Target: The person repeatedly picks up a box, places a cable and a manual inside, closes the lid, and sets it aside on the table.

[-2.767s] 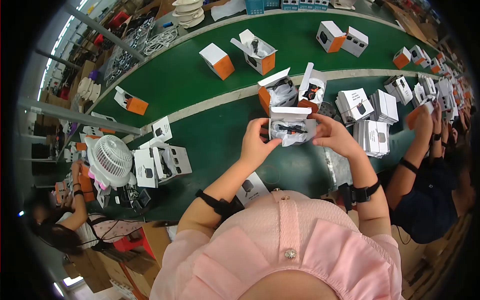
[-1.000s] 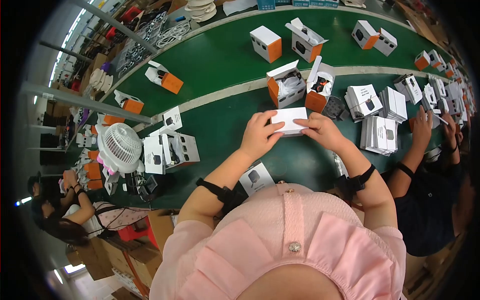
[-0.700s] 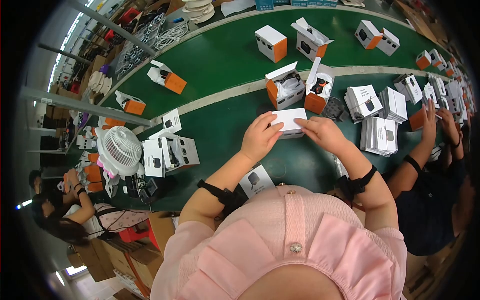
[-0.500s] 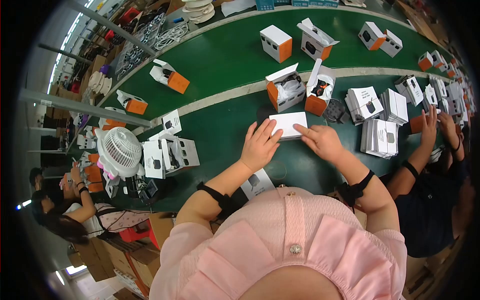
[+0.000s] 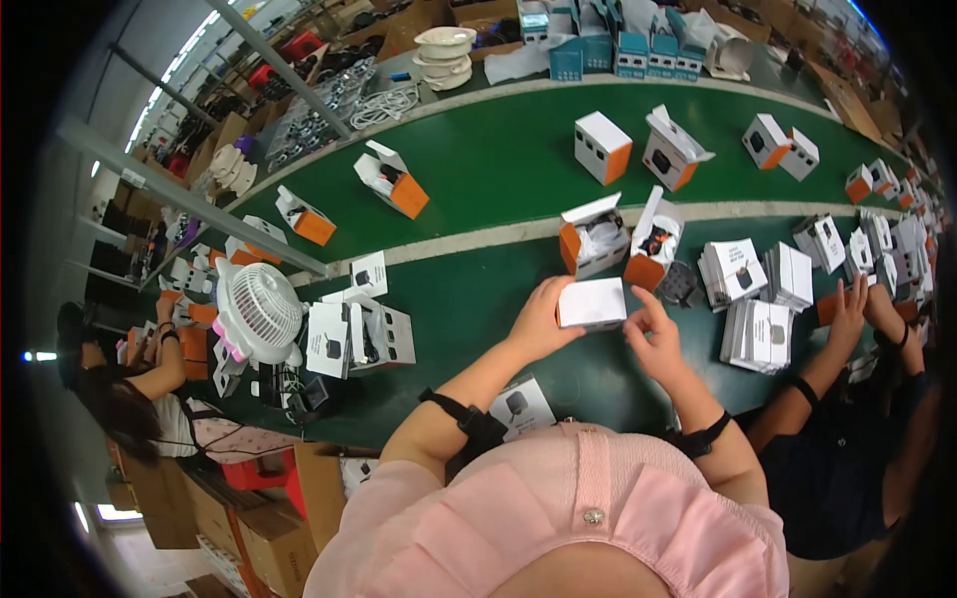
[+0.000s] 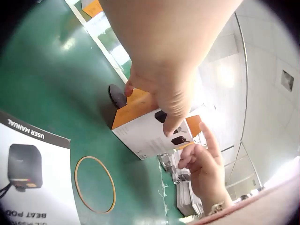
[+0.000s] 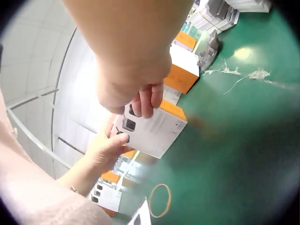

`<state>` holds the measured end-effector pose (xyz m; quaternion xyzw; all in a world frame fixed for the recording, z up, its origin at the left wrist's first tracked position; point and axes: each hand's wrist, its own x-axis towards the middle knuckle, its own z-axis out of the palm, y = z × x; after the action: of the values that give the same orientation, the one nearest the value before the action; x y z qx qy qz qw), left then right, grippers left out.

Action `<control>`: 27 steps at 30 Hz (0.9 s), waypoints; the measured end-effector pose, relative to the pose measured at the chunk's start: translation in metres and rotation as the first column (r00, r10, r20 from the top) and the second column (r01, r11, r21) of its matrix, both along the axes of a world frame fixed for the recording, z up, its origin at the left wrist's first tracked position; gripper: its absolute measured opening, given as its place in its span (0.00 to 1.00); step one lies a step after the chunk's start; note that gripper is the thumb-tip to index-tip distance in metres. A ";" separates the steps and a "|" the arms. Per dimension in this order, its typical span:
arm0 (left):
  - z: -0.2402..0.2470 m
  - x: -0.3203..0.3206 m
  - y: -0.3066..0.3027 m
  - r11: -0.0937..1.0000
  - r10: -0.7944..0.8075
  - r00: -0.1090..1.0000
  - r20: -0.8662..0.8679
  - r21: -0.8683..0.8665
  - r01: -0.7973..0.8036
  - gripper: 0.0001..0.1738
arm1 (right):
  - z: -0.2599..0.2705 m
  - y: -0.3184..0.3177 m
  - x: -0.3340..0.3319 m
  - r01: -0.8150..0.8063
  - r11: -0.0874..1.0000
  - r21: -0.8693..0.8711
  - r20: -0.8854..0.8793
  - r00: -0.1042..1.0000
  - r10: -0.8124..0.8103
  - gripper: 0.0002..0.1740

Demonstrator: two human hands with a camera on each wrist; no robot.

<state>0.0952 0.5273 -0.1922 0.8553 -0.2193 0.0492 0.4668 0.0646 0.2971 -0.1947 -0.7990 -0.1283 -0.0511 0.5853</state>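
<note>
A closed white box (image 5: 592,304) with orange sides stands in front of me on the green table. My left hand (image 5: 543,324) grips its left end; in the left wrist view the thumb lies across the printed face and the fingers are on the orange side (image 6: 133,108). Just off the box's right end in the head view, my right hand (image 5: 655,334) has its fingers loosely bent and holds nothing. Its fingers (image 7: 146,102) overlap the printed face in the right wrist view. Behind the box stand two open boxes (image 5: 594,239) (image 5: 655,242) with bagged contents and cables.
Stacks of white manuals (image 5: 760,334) lie to the right, beside a dark round part (image 5: 681,286). A white fan (image 5: 261,311) and an open carton (image 5: 384,334) are left. One manual (image 5: 521,407) and a rubber band (image 6: 94,184) lie near me. Other people work at both sides.
The box's raised flap is now down over its cables. My left hand has gone from lying on the lid to gripping the end; my right hand has come off the top. The head view has tilted up.
</note>
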 end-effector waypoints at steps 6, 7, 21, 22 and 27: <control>0.043 -0.003 0.051 0.971 0.136 0.953 -0.270 -0.155 -0.182 0.38 | -0.004 -0.001 0.001 0.060 0.992 0.112 -0.140 0.989 -0.044 0.11; 0.048 0.003 0.064 0.937 0.170 0.953 -0.251 -0.259 -0.235 0.37 | -0.009 0.001 -0.002 0.057 0.992 0.112 -0.183 0.982 -0.035 0.10; 0.032 0.230 0.067 0.795 0.606 0.795 0.020 0.018 -0.607 0.45 | -0.007 0.028 0.015 -0.063 0.997 -0.051 -0.237 0.970 0.049 0.14; 0.022 0.232 0.065 0.803 0.596 0.803 0.006 0.010 -0.596 0.45 | -0.010 0.024 0.020 -0.018 1.000 0.015 -0.263 0.965 0.021 0.14; 0.004 0.193 0.043 0.783 0.593 0.746 0.302 -0.001 -0.622 0.41 | -0.017 0.019 0.022 0.073 0.973 0.217 -0.350 0.937 0.007 0.12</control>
<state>0.2879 0.5706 -0.1882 0.8857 0.0041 0.3106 0.3450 0.0868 0.3160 -0.2116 -0.7255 -0.0025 0.0667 0.6850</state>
